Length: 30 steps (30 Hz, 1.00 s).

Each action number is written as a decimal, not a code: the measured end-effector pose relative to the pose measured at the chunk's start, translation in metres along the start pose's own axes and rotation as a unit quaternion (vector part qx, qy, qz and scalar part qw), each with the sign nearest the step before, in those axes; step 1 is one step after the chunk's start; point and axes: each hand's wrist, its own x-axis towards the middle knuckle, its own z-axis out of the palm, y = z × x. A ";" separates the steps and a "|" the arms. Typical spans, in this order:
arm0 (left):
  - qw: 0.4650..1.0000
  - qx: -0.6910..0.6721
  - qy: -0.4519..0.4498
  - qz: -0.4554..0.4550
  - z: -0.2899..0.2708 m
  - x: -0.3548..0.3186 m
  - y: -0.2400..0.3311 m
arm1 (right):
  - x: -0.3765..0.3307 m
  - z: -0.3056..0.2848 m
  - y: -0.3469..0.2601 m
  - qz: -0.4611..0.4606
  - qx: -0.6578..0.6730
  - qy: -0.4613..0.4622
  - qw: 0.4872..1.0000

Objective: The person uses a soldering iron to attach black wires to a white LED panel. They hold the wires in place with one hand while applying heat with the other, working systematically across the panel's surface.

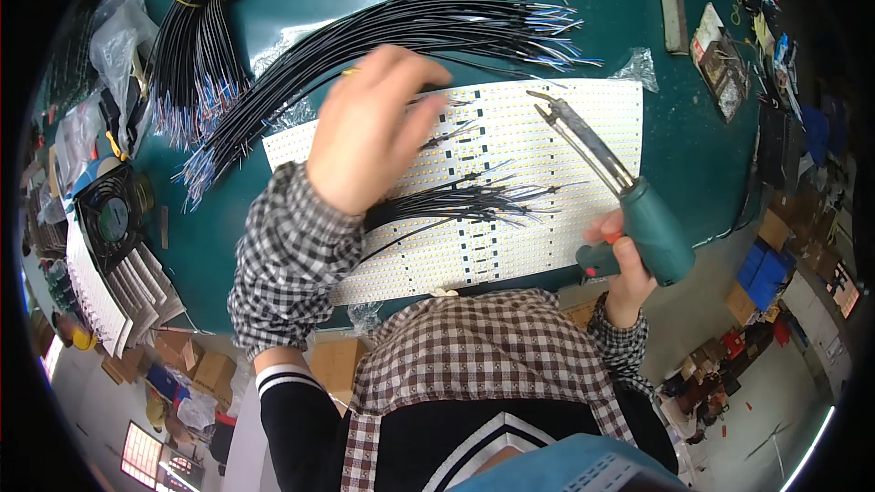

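Note:
My left hand [374, 128] reaches over a white LED strip panel [547, 128] on the green table and touches a bundle of thin black wires [437, 27] at its far edge. A smaller bunch of black wires [465, 203] lies across the panel just under my wrist. My right hand [622, 275] grips the green handle of a soldering gun [638, 219]. Its metal tip [547, 111] points up and left over the panel.
Another tied bundle of black wires [196, 46] lies at the far left. A small black fan [111, 217] and stacked white strips [109, 296] sit at the left edge. Plastic bags [118, 36] lie beyond them. Boxes and clutter [775, 255] fill the floor to the right.

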 end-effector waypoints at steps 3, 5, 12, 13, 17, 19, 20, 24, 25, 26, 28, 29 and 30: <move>0.995 0.091 0.040 0.029 -0.015 0.004 0.000 | -0.003 -0.008 0.001 0.003 0.011 0.033 0.999; 0.986 0.149 0.040 0.066 -0.011 0.014 -0.015 | 0.000 -0.008 0.004 -0.012 0.015 0.044 0.999; 0.990 0.104 0.051 0.079 -0.002 0.018 -0.023 | -0.024 -0.022 0.017 -0.060 0.045 0.055 0.996; 0.994 0.072 0.025 0.073 -0.001 0.013 -0.014 | -0.026 -0.025 0.018 -0.063 0.045 0.053 0.996; 0.995 0.023 -0.016 0.097 0.010 -0.017 0.023 | -0.033 -0.030 0.022 -0.069 0.055 0.053 0.995; 0.995 0.035 -0.030 0.090 0.021 -0.037 0.037 | -0.035 -0.036 0.027 -0.064 0.059 0.038 0.995; 0.996 0.036 -0.055 0.052 0.025 -0.043 0.040 | -0.036 -0.038 0.029 -0.061 0.061 0.029 0.996; 0.994 -0.005 -0.107 -0.012 0.038 -0.051 0.035 | -0.036 -0.030 0.029 -0.071 0.066 0.026 0.995; 0.993 -0.006 -0.120 -0.002 0.041 -0.054 0.035 | -0.037 -0.028 0.028 -0.070 0.078 0.030 0.994; 0.991 -0.008 -0.133 0.009 0.043 -0.057 0.035 | -0.038 -0.027 0.028 -0.070 0.090 0.034 0.993; 0.991 -0.007 -0.131 0.035 0.045 -0.060 0.037 | -0.041 -0.033 0.034 -0.080 0.061 0.014 0.995; 0.992 -0.022 -0.121 0.008 0.044 -0.061 0.038 | -0.042 -0.035 0.036 -0.085 0.046 0.004 0.995; 0.993 -0.036 -0.112 -0.019 0.043 -0.062 0.038 | -0.043 -0.034 0.037 -0.084 0.046 0.004 0.995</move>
